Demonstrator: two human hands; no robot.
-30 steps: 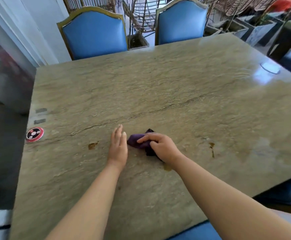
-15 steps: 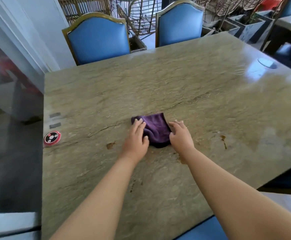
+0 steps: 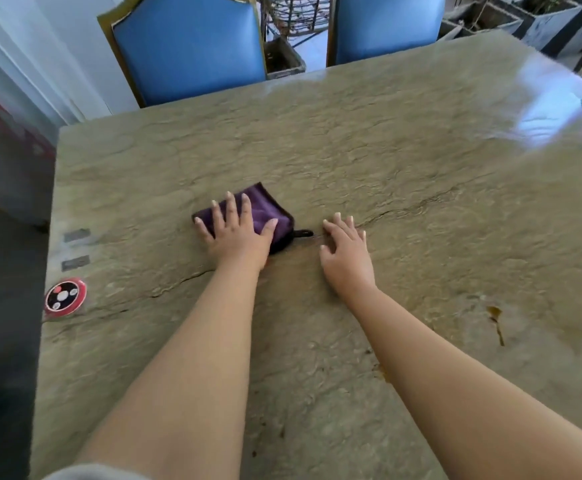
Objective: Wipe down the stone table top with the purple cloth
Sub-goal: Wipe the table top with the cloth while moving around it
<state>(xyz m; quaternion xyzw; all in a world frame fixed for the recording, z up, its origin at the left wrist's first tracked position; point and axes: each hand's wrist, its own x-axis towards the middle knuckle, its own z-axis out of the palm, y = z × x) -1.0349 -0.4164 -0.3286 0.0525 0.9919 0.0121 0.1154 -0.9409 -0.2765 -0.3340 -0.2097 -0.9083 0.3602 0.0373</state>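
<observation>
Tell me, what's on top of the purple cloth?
The left hand lies flat on the purple cloth, fingers spread, pressing it onto the stone table. The right hand rests beside it on bare stone. The cloth under the palm is hidden.

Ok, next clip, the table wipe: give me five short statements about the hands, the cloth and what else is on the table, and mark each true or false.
1. The left hand lies flat with spread fingers on the purple cloth. True.
2. The right hand grips the cloth. False: it rests on the bare stone table top, beside the cloth's small black loop.
3. A round red and black disc sits near the table's left edge. True.
4. The cloth is spread across half the table. False: it is folded into a small pad.
5. A brown stain remains to the right of the right arm. True.
</observation>
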